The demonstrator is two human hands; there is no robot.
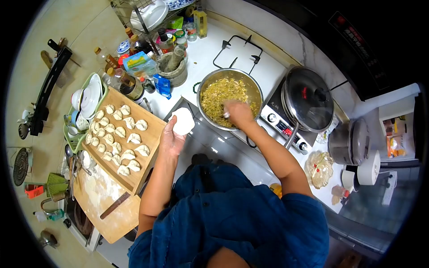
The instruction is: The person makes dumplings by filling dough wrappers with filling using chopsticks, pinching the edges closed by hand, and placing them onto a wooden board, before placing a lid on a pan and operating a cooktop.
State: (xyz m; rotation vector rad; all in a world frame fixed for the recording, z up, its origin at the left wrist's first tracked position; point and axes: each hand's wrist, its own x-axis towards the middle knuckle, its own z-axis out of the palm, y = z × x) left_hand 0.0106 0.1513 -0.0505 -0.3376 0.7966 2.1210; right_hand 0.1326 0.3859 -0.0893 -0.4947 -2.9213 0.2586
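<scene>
A round white dumpling wrapper [183, 121] rests on the fingers of my left hand [172, 139], held out between the board and the bowl. My right hand [239, 113] reaches over the near side of a steel bowl [203, 115], its fingers closed at the filling. A small pale tip shows at those fingers, but what they hold is hidden. Chopped yellow-green filling [220, 94] covers the inside of the bowl. To the left, several folded dumplings [128, 154] lie in rows on a wooden board [151, 121].
A lidded pan [308, 99] sits on an induction cooker [282, 127] at the right. Behind the board stand a stone mortar [175, 76], bottles [127, 85] and a dish rack [85, 140]. A rolling pin [114, 205] lies on a floured board [100, 185] at lower left.
</scene>
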